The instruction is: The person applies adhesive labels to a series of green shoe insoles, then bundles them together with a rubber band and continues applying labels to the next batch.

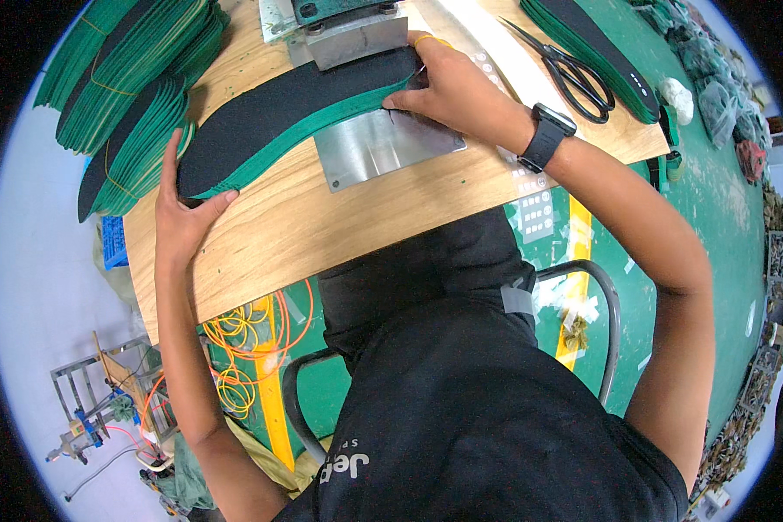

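Note:
A black-topped insole (274,117) with a green edge lies across the wooden table, partly over a shiny metal plate (365,157). My left hand (181,228) holds its left end, thumb on the near edge and a finger along the end. Around the right end is my right hand (457,91), its thumb at the near edge and the other fingers partly hidden. A metal block (357,42) of a press-like machine stands right at the insole's far edge, close to my right fingers. I cannot tell whether the block touches the insole.
Banded stacks of green and black insoles (139,78) stand at the left. Black-handled scissors (570,78) and more insoles (592,48) lie at the right, near a white strip with printed stickers (535,213). Orange and yellow hoses (244,335) coil on the floor beneath the table.

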A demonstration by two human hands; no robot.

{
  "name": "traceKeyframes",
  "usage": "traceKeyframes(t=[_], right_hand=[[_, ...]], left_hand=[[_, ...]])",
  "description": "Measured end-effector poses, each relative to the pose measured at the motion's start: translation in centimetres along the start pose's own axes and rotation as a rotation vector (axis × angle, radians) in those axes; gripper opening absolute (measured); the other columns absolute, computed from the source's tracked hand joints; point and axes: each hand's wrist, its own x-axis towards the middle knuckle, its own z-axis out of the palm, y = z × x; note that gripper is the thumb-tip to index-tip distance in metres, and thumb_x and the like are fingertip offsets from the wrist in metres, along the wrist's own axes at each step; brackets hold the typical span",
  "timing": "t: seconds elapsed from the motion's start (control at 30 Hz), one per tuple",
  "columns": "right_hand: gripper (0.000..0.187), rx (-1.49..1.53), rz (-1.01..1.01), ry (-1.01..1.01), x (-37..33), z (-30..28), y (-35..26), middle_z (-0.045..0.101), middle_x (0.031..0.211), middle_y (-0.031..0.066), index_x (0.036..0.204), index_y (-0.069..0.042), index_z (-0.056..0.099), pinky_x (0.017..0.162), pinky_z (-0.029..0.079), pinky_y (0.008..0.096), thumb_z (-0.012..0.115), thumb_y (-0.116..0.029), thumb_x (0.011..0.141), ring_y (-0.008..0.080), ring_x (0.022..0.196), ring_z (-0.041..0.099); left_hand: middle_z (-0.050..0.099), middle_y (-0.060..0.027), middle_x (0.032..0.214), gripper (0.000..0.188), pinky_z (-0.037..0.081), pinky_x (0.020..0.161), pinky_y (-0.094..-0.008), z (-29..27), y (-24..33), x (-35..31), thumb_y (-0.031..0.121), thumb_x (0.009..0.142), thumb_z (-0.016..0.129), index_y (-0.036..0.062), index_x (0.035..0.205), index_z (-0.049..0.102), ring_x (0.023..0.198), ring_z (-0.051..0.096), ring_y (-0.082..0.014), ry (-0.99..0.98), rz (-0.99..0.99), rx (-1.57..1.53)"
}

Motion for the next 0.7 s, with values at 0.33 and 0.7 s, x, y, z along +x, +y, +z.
traceKeyframes(t=[0.33,0.7], right_hand=[[0.039,-0.331,-0.286,-0.047,-5.7,-9.1,0.0,0.058,0.100,0.0160,0.105,0.001,0.059,0.084,0.044,0.0399,0.069,-0.020,0.074,0.0339,0.096,0.052],[0.007,-0.322,-0.329,-0.003,-7.4,-7.4,0.9,0.053,0.074,0.0114,0.073,-0.003,0.057,0.070,0.043,0.0372,0.061,-0.008,0.072,0.0296,0.075,0.051]], left_hand=[[0.053,-0.0128,0.119,0.045,0.044,0.088,-0.0296,-0.9,0.3,-6.6,0.002,0.087,0.058,-0.0004,0.129,0.044,0.106,0.053,-0.0177,0.384,-0.077,-0.162],[0.063,-0.0078,0.072,0.028,0.049,0.063,-0.0237,12.1,12.1,-1.5,0.024,0.092,0.056,-0.0023,0.090,0.066,0.066,0.060,-0.0117,-0.285,-0.199,-0.384]])
